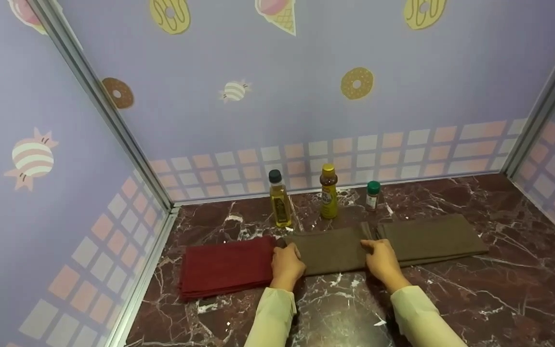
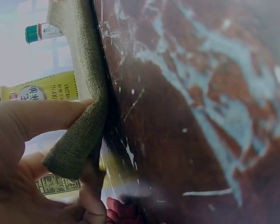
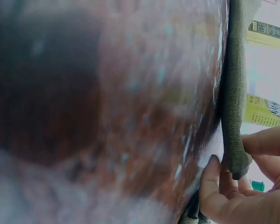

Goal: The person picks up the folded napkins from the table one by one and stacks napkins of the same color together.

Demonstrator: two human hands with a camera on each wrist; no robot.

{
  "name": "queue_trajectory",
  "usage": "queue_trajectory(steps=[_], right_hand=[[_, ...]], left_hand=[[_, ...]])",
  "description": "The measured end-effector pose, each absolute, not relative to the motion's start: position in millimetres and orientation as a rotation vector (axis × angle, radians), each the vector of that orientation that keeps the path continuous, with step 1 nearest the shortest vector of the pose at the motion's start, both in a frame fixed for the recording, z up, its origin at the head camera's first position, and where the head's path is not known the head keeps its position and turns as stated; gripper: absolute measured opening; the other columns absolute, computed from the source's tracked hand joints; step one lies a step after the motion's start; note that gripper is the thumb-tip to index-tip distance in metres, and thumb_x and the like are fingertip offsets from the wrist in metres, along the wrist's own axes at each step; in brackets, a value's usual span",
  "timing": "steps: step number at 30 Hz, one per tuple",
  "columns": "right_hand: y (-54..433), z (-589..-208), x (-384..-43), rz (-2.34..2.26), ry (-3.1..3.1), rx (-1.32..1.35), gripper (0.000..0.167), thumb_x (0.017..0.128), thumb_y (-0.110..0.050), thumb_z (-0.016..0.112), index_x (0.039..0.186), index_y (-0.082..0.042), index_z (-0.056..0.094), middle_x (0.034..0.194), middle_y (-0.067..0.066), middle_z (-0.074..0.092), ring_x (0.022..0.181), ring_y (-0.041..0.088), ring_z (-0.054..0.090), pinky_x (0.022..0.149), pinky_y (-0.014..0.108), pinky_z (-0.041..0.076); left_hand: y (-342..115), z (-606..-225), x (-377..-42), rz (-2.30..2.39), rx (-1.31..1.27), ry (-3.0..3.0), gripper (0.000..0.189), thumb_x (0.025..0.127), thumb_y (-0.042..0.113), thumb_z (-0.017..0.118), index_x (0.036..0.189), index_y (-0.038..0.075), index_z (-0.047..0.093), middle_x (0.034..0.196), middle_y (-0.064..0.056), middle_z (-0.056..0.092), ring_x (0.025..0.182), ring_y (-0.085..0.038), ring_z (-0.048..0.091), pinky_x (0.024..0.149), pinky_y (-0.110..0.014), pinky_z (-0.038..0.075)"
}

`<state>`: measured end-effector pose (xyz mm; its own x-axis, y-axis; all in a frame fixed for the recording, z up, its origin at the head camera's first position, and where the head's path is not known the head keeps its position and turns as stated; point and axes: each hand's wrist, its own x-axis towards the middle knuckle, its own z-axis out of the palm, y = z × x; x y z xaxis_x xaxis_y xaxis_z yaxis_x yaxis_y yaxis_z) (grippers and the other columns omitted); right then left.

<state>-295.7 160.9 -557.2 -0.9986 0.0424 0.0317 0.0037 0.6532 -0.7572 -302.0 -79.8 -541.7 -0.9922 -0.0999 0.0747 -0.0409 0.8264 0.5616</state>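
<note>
A folded olive-brown cloth [image 1: 330, 251] lies in the middle of the marbled table. My left hand [image 1: 288, 266] pinches its left end; in the left wrist view that end of the cloth [image 2: 79, 144] bends up between thumb and fingers. At the opposite end, my right hand [image 1: 383, 262] pinches the cloth's edge [image 3: 234, 154], with thumb and fingers on either side of it in the right wrist view. A second folded olive-brown cloth [image 1: 431, 239] lies just right of my right hand. Beside my left hand is a folded dark red cloth [image 1: 229, 267].
Behind the cloths stand an oil bottle with a dark cap [image 1: 281, 205], a yellow-capped bottle [image 1: 328, 195] and a small green-capped jar [image 1: 372, 196]. Patterned walls [image 1: 297, 120] enclose the table [image 1: 508, 284] at the back and sides.
</note>
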Motion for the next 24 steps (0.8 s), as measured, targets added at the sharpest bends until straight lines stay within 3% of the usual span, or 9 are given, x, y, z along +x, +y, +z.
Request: queue_trajectory(steps=[12, 19, 24], right_hand=[[173, -551, -301, 1.224, -2.741, -0.015, 0.047, 0.087, 0.012, 0.050, 0.134, 0.006, 0.058, 0.124, 0.031, 0.048, 0.116, 0.046, 0.051, 0.097, 0.054, 0.042], [191, -546, -306, 1.184, -2.688, -0.044, 0.048, 0.086, 0.012, 0.050, 0.133, 0.006, 0.058, 0.122, 0.031, 0.049, 0.115, 0.046, 0.051, 0.098, 0.055, 0.041], [208, -543, -307, 1.150, -2.669, -0.072, 0.049, 0.086, 0.011, 0.050, 0.134, 0.006, 0.058, 0.125, 0.030, 0.048, 0.118, 0.047, 0.049, 0.098, 0.056, 0.041]], left_hand=[[-73, -543, -302, -0.844, 0.104, -2.876, 0.027, 0.069, 0.011, 0.087, 0.081, 0.014, 0.063, 0.097, -0.010, 0.053, 0.086, -0.030, 0.058, 0.074, -0.046, 0.050], [-59, -545, -302, -0.897, 0.048, -2.833, 0.023, 0.076, 0.020, 0.085, 0.095, 0.016, 0.073, 0.105, -0.008, 0.057, 0.095, -0.030, 0.061, 0.084, -0.046, 0.050], [-44, -549, -302, -0.991, -0.036, -2.780, 0.026, 0.079, 0.016, 0.083, 0.103, 0.014, 0.075, 0.108, -0.008, 0.058, 0.099, -0.030, 0.061, 0.086, -0.045, 0.051]])
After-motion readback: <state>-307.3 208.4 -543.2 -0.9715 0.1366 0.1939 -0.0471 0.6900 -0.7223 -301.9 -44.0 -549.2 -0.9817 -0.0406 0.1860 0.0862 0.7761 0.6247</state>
